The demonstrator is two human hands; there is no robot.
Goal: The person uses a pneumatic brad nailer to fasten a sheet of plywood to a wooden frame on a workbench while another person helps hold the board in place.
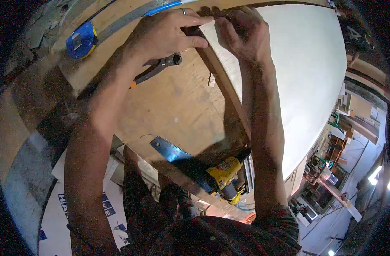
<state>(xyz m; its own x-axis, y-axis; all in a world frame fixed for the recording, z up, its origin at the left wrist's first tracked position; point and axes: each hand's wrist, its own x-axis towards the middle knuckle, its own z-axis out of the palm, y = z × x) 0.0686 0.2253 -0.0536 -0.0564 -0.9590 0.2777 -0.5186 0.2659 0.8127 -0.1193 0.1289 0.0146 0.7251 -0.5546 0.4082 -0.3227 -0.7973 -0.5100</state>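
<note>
While bare L hand (171, 32) pinches corner of flat white brown-edged panel (308, 64), prob. to steady it, R hand (247, 37) sits alongside; can't tell R grip.

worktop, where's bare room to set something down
Wooden worktop: bare between the pliers and the handsaw, left of the white panel. That panel is bare right of the right hand. Crowded: the near edge, where handsaw and yellow power tool sit close.
</note>
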